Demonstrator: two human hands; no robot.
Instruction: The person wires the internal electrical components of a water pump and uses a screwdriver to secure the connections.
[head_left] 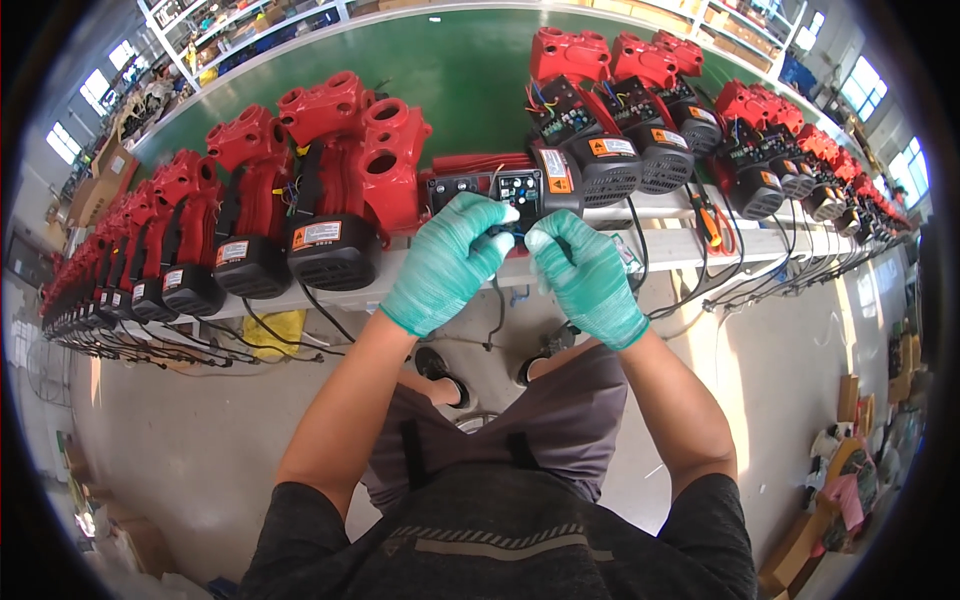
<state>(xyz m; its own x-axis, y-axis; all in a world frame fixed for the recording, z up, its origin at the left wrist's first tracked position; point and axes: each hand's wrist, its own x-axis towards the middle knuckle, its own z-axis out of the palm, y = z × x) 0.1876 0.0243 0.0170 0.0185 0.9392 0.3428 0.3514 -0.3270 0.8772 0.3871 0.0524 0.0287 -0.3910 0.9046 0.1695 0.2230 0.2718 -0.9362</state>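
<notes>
A red and black motor pump (480,162) lies crosswise on the bench in front of me, its control box uncovered. Inside the box is a circuit board (519,189) with small components and thin wires. My left hand (447,262), in a green glove, is at the front edge of the box, fingertips pinched together by the board. Close to it, my right hand (590,280), gloved alike, has thumb and forefinger closed at the same edge. Whatever either hand pinches is too small and covered to make out.
Rows of similar pumps stand left (240,205) and right (650,140) on the green-topped bench (440,60), black cables hanging off its front. Orange-handled tools (713,228) hang at the bench's front edge. A yellow cloth (278,333) lies below; shelves stand behind.
</notes>
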